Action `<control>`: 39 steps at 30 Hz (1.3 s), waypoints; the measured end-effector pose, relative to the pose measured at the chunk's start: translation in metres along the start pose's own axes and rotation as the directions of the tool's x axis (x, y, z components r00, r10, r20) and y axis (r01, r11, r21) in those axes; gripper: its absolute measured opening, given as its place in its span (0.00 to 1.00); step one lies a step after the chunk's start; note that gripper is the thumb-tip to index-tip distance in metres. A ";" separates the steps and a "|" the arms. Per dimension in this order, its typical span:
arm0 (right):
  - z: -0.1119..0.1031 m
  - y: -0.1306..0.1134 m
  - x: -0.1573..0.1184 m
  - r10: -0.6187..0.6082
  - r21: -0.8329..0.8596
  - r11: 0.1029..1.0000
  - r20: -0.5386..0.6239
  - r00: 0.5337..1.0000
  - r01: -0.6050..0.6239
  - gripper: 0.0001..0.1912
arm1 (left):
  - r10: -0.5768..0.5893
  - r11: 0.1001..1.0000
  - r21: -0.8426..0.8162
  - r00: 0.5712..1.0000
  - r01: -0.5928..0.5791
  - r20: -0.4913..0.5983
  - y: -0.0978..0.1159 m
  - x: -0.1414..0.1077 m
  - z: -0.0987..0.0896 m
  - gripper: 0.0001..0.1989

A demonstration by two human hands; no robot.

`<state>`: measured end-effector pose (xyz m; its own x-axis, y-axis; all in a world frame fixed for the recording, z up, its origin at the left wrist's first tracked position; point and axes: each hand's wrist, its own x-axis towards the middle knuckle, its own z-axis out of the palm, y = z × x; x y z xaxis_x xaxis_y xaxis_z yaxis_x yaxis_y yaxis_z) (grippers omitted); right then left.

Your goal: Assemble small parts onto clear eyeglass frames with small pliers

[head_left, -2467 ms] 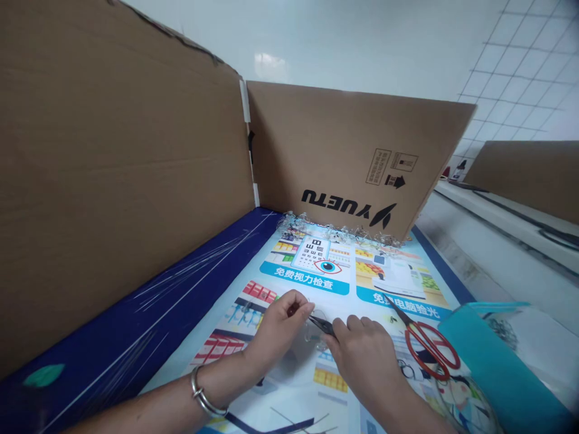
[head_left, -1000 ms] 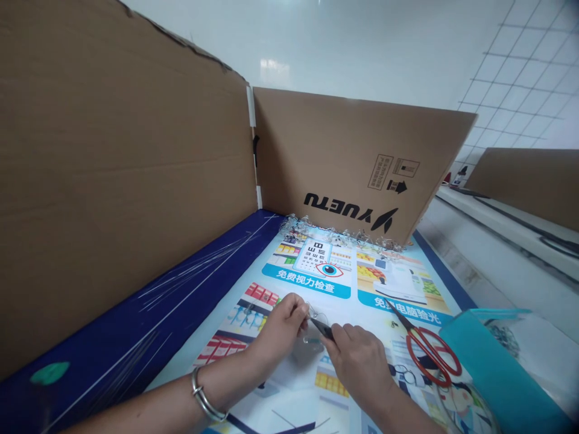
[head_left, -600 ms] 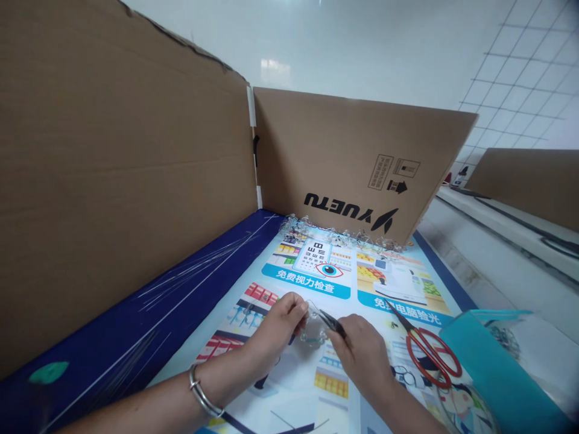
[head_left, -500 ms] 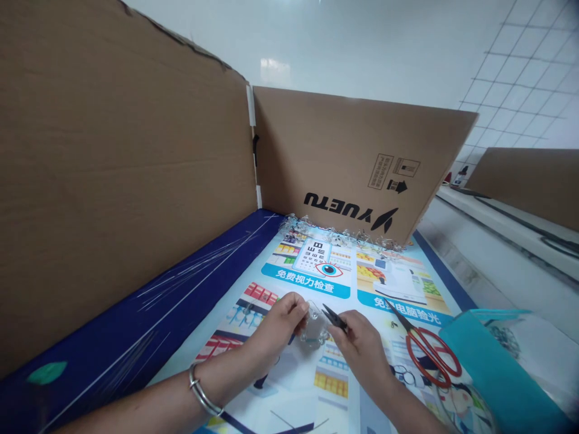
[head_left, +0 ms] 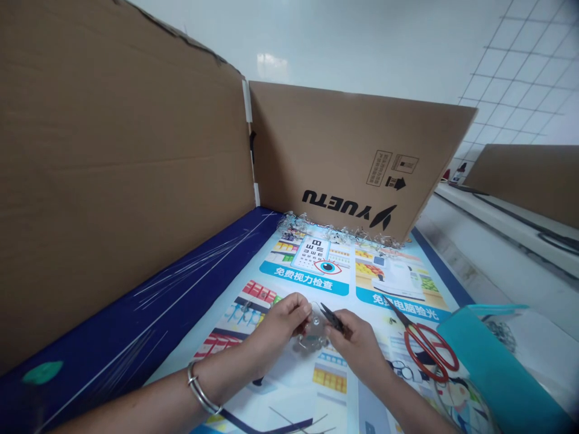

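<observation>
My left hand [head_left: 283, 322] pinches a small loop of thin wire with clear beads [head_left: 312, 341] between thumb and fingers, its wrist wearing a silver bangle. In my right hand [head_left: 359, 340] is a pair of dark-tipped pliers [head_left: 332, 316], the handles mostly hidden by the fingers. The jaws point up and left, close to the top of the beaded loop; whether they touch it I cannot tell. Just right of my right hand lie scissors with red handles [head_left: 429, 346].
Cardboard panels [head_left: 362, 150] stand at the left and back. Along the back one's foot runs a row of clear beaded wire pieces [head_left: 341, 235]. At right are a teal open container [head_left: 493, 355] and a clear round dish [head_left: 465, 401]. Thin wires [head_left: 298, 422] lie in front.
The beaded loop has turned slightly in my left fingers, and the plier tips have moved a little nearer to it. The whole view has shifted slightly.
</observation>
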<state>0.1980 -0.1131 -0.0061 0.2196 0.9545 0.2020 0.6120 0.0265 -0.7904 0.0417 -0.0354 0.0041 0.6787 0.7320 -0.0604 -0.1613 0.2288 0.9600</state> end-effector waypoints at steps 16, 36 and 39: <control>-0.008 -0.010 -0.004 0.080 0.271 0.959 0.022 0.997 -0.083 0.09 | 0.075 0.977 0.201 0.997 -0.069 -0.022 0.005 0.001 -0.001 0.10; -0.005 -0.017 -0.009 0.027 0.291 0.955 0.136 0.990 -0.066 0.05 | 0.172 0.947 0.287 0.983 -0.146 -0.066 0.009 -0.002 0.000 0.08; -0.006 -0.017 -0.009 0.024 0.304 0.951 0.132 0.991 -0.064 0.05 | 0.165 0.948 0.284 0.985 -0.146 -0.043 0.011 -0.003 -0.001 0.08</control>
<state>0.1902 -0.1236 0.0091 0.1323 0.9856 0.1048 0.3370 0.0547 -0.9399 0.0376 -0.0342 0.0150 0.6115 0.7864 0.0867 -0.0482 -0.0724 0.9962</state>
